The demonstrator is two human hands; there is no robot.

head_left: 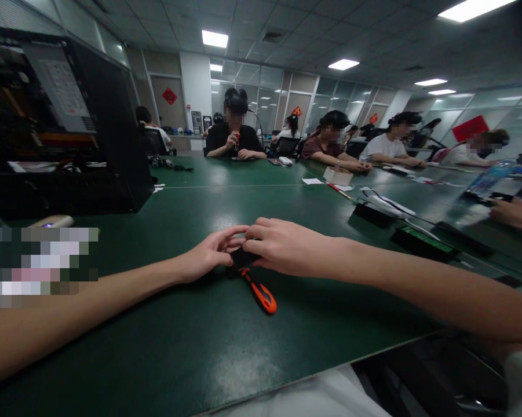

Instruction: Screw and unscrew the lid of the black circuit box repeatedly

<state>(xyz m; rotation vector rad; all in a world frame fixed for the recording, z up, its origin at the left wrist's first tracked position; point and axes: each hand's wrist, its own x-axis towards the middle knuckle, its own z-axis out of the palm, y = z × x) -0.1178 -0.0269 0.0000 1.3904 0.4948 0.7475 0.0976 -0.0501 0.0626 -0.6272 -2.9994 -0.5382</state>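
In the head view, a small dark, flat-sided piece (pixel 242 258) sits between my two hands, low over the green table. My left hand (pixel 211 253) is closed on its left side with thumb and fingers. From the right and above, my right hand (pixel 282 246) grips the same piece, its fingers bent over the top. A screwdriver (pixel 263 295) with an orange and black handle lies on the table just below the hands. Its handle points toward me, and its far end is hidden under the dark piece and my fingers.
An open black computer case (pixel 108 127) stands at the left, with a pale rounded device (pixel 52 222) before it. Black blocks and a green circuit board (pixel 423 243) lie at the right near cables. A small box (pixel 338 175) stands farther back. Several people sit around the table (pixel 191 347).
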